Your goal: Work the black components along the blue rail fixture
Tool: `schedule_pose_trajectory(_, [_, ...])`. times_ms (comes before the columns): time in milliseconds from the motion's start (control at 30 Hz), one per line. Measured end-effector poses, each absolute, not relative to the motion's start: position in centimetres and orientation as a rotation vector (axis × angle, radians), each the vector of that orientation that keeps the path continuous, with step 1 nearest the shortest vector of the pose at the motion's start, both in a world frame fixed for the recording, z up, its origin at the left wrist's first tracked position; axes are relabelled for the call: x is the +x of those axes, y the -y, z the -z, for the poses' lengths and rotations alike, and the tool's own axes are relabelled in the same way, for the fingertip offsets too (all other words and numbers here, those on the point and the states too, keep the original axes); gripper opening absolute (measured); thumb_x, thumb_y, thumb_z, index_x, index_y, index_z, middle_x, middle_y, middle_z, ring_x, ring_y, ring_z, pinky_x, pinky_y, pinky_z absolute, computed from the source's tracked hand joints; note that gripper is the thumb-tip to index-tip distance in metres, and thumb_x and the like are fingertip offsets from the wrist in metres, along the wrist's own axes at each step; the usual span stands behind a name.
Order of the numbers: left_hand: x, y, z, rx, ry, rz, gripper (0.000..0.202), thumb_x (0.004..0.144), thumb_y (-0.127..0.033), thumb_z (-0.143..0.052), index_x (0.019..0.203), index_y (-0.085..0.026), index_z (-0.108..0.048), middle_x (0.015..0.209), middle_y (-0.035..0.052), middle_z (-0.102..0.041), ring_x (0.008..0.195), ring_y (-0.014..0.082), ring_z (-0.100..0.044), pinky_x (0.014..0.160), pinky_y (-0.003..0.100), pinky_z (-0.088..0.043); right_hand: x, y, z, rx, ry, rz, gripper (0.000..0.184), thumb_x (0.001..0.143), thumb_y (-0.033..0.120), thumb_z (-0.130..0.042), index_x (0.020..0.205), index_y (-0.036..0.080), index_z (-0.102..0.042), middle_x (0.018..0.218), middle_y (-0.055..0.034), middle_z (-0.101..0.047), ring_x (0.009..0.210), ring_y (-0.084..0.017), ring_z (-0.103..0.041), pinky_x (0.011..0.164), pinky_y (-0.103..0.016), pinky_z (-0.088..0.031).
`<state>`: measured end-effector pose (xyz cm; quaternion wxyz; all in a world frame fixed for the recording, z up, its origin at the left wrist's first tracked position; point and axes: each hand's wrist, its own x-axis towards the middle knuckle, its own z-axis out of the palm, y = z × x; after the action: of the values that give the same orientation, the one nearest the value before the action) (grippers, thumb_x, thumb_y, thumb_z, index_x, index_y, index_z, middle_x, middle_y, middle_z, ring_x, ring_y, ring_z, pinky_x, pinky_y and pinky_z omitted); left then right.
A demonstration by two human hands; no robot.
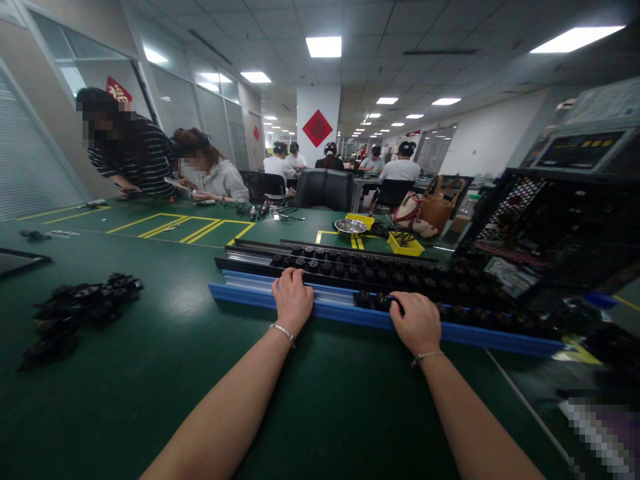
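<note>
A long blue channel rail (345,316) lies crosswise before me on the green table. My left hand (294,303) is closed over the left part of it, fingers curled across its far wall. Further right, my right hand (416,321) is closed on the same rail, its fingertips beside the small black parts (373,301) lined up in the channel. What lies under the right fingers is partly hidden. Right behind the blue rail stand black rails (250,262), also filled with rows of black parts.
A pile of black parts (85,310) lies on the left of the table. Behind the rails are a metal bowl (351,227), yellow trays (406,244) and bags (440,207). A black open-framed machine (540,227) stands at right. Two people work at the far left.
</note>
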<state>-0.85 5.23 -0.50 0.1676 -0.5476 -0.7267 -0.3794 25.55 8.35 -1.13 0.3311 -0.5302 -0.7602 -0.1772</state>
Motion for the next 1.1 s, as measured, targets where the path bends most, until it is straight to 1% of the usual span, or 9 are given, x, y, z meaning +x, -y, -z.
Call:
schedule_pose_trajectory(233, [-1.3, -5.1, 0.2, -1.560, 2.101, 1.127, 0.032, 0.074, -0.017, -0.050, 0.105, -0.019, -0.058, 0.113, 0.0109, -0.054, 0.107, 0.0249, -0.051, 0.097, 0.042, -0.033, 25.6, -8.4, 1.1, -1.371, 1.989, 0.458, 0.025, 0.082, 0.027, -0.045, 0.094, 0.021, -0.065, 0.096, -0.0044, -0.068, 0.094, -0.021, -0.054, 0.086, -0.035, -0.036])
schedule_pose_trajectory(567, [-2.0, -5.3, 0.4, -1.557, 2.089, 1.133, 0.033, 0.073, -0.017, -0.051, 0.105, -0.019, -0.056, 0.110, 0.0109, -0.056, 0.107, 0.0252, -0.050, 0.096, 0.041, -0.033, 25.5, -8.2, 1.0, -1.383, 1.991, 0.458, 0.025, 0.083, 0.027, -0.044, 0.095, 0.020, -0.065, 0.096, -0.0047, -0.068, 0.094, -0.021, -0.054, 0.087, -0.035, -0.036])
schedule_pose_trajectory(767, [-2.8, -5.4, 0.5, -1.486, 2.087, 1.153, 0.037, 0.070, -0.015, -0.051, 0.106, -0.017, -0.053, 0.106, 0.0105, -0.056, 0.106, 0.0254, -0.051, 0.094, 0.041, -0.035, 25.5, -8.2, 1.0, -1.398, 1.995, 0.458, 0.025, 0.083, 0.028, -0.044, 0.095, 0.020, -0.065, 0.095, -0.0044, -0.068, 0.094, -0.021, -0.054, 0.086, -0.035, -0.036])
schedule_pose_trajectory(933, [-3.0, -5.4, 0.5, -1.445, 2.069, 1.226, 0.040, 0.069, -0.015, -0.052, 0.108, -0.017, -0.050, 0.110, 0.0117, -0.055, 0.109, 0.0260, -0.050, 0.094, 0.042, -0.037, 25.5, -8.3, 1.0, -1.404, 2.007, 0.464, 0.025, 0.083, 0.027, -0.045, 0.095, 0.020, -0.065, 0.095, -0.0040, -0.068, 0.095, -0.021, -0.055, 0.087, -0.035, -0.036])
schedule_pose_trajectory(1100, [-3.5, -5.7, 0.8, -1.432, 2.078, 1.268, 0.040, 0.067, -0.015, -0.053, 0.107, -0.017, -0.047, 0.109, 0.0115, -0.053, 0.107, 0.0257, -0.051, 0.087, 0.040, -0.042, 25.5, -8.3, 1.0, -1.413, 2.004, 0.457, 0.025, 0.084, 0.028, -0.044, 0.096, 0.021, -0.065, 0.096, -0.0035, -0.068, 0.095, -0.021, -0.054, 0.087, -0.034, -0.036])
